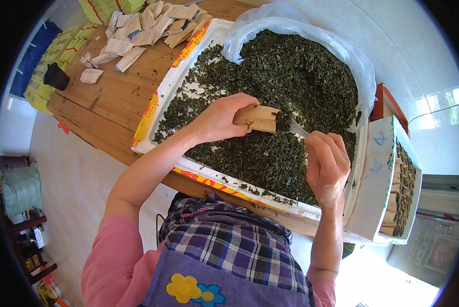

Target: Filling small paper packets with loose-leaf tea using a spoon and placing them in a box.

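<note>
My left hand (220, 120) is closed round a small tan paper packet (260, 115), held level over a wide white foam tray (349, 202). Dark dried leaves, which look like tea (303, 64), are heaped in the tray, and some stick out of the packet's right-hand mouth. Close by on the right, my right hand (327, 162) grips a thin pale spoon (298, 129). The spoon's tip points at the packet's mouth, among the leaves there; its bowl cannot be made out clearly.
A clear plastic bag (296, 25) lines the tray's far edge. At right stands a white box (375, 176) of upright leaf-filled packets (404, 187). More packets (150, 30) lie loose on the wooden table (99, 110), near a black cup (56, 76) and yellow-green stacks (65, 46).
</note>
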